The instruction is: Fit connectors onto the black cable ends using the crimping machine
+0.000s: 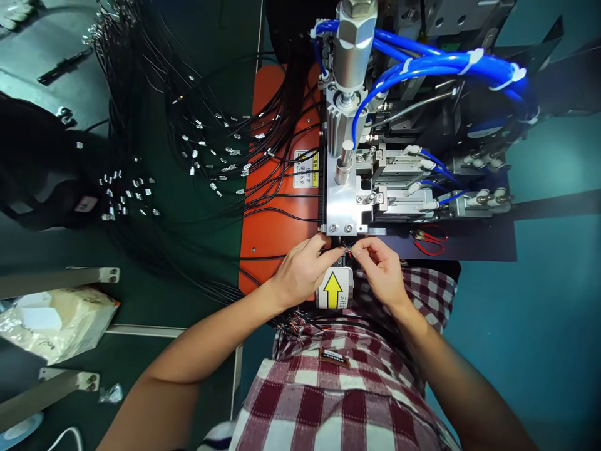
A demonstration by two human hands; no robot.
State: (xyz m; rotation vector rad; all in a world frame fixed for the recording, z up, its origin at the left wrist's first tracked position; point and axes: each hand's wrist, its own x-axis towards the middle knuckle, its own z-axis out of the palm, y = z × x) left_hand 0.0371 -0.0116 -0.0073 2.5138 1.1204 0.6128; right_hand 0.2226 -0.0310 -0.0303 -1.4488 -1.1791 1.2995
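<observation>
My left hand (307,266) is at the front edge of the metal machine (342,210), its thumb and fingers closed on a black cable whose stripped end shows small red and white wires (348,250). Close on the right, my right hand (379,266) pinches the tips of these thin wires between thumb and forefinger. Just below the fingertips is a white label with a yellow arrow (333,289). Under my left hand and to its left lies the orange plate (267,232), with black cables running across it.
Black cables with metal ends (220,150) spread over the green table (188,351) at left. Red-handled cutters (429,241) lie right of the machine. Blue hoses (441,62) arch above. A plastic bag (70,319) sits at far left.
</observation>
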